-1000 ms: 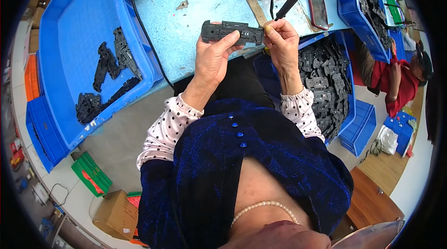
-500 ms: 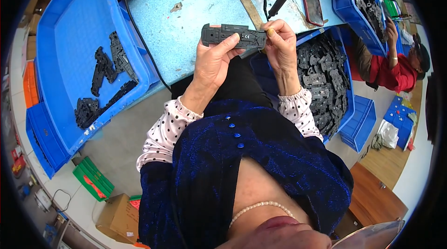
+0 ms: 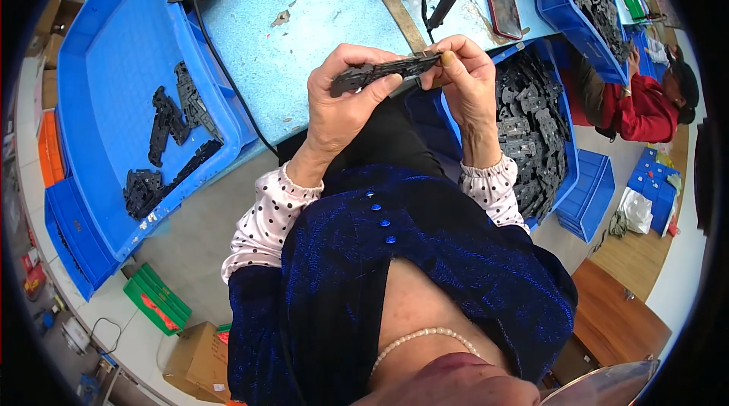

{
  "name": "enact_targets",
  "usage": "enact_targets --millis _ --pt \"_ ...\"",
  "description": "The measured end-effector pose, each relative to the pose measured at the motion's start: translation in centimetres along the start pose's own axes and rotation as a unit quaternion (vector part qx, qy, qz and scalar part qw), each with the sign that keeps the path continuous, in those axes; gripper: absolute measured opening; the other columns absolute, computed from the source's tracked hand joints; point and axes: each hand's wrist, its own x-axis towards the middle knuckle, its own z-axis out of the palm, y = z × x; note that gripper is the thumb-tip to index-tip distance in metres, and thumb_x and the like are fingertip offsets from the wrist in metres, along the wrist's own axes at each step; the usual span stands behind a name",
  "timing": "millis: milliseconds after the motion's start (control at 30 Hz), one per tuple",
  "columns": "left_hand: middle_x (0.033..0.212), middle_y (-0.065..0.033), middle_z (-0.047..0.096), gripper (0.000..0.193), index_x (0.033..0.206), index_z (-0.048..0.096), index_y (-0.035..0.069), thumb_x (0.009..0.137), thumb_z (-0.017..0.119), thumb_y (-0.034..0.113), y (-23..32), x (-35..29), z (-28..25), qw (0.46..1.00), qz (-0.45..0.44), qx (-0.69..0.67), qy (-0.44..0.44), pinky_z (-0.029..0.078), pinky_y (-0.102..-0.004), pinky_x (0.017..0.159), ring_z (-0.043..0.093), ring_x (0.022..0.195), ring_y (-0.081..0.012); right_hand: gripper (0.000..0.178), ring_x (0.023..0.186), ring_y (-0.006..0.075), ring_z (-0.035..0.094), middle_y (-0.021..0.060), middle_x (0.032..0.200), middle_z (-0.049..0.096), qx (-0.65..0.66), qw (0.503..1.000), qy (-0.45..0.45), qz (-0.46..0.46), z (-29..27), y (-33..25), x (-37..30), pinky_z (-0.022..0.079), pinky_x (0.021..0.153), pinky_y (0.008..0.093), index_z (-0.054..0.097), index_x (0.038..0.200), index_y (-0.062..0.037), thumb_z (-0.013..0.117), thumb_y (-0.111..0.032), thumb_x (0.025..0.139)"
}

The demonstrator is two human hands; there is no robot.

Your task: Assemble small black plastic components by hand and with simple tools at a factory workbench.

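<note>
Left hand (image 3: 345, 102) is curled around the left half of a long black plastic part (image 3: 383, 72), thumb over its face, held edge-on above the blue table (image 3: 304, 34) edge. Right hand (image 3: 467, 75) pinches the part's right end between thumb and fingertips (image 3: 443, 56)

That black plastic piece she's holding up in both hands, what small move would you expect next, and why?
Probably a slight turn of the black plastic piece to check its right end: the left hand grips it from below, the right hand pinches that end, and it is held above the blue table's edge.
</note>
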Motion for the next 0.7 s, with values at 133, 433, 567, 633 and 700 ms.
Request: enact_targets --millis 133,433,567,633,700 --pt "0.098 -0.0173 0.066 0.025 0.096 0.052 0.002 0.080 0.068 -0.009 0.3 0.9 -0.6 0.997 0.050 0.041 -0.034 0.052 -0.0349 0.085 0.064 0.094 -0.0243 0.014 0.064 0.0153 0.063 0.0099 0.084 0.064 -0.033 0.997 -0.040 -0.062 -0.2 0.0 0.8 0.045 0.057 0.0222 0.057 0.091 0.0015 0.066 -0.008 0.088" --pt "0.094 -0.0176 0.067 0.026 0.095 0.051 0.002 0.079 0.069 -0.009 0.4 1.9 -1.1 0.984 0.149 0.081 -0.062 0.052 -0.0394 0.084 0.065 0.093 -0.0291 0.014 0.062 0.0158 0.063 0.0083 0.079 0.063 -0.022 0.995 -0.044 -0.086 0.6 0.2 1.9 0.045 0.057 0.0221 0.056 0.090 0.0017 0.066 -0.008 0.088" --pt "0.094 -0.0176 0.067 0.027 0.095 0.051 0.003 0.079 0.069 -0.008 0.2 2.0 -1.2 0.983 0.151 0.084 -0.058 0.052 -0.0396 0.084 0.065 0.093 -0.0293 0.014 0.062 0.0158 0.063 0.0082 0.078 0.063 -0.015 0.995 -0.042 -0.090 0.6 0.3 2.0 0.044 0.056 0.0217 0.056 0.090 0.0016 0.066 -0.007 0.088" --pt "0.094 -0.0175 0.067 0.027 0.095 0.051 0.003 0.079 0.069 -0.008 0.2 2.1 -1.2 0.983 0.152 0.084 -0.058 0.052 -0.0395 0.084 0.065 0.093 -0.0292 0.013 0.061 0.0157 0.063 0.0083 0.078 0.063 -0.013 0.995 -0.043 -0.085 0.5 0.4 2.0 0.044 0.055 0.0217 0.056 0.090 0.0016 0.066 -0.007 0.088" --pt "0.094 -0.0174 0.067 0.026 0.095 0.051 0.003 0.079 0.069 -0.008 0.4 2.2 -1.2 0.982 0.155 0.088 -0.060 0.052 -0.0395 0.084 0.065 0.094 -0.0292 0.013 0.061 0.0155 0.063 0.0085 0.078 0.063 -0.011 0.995 -0.043 -0.091 0.7 0.3 2.1 0.043 0.055 0.0213 0.056 0.090 0.0016 0.066 -0.007 0.088"
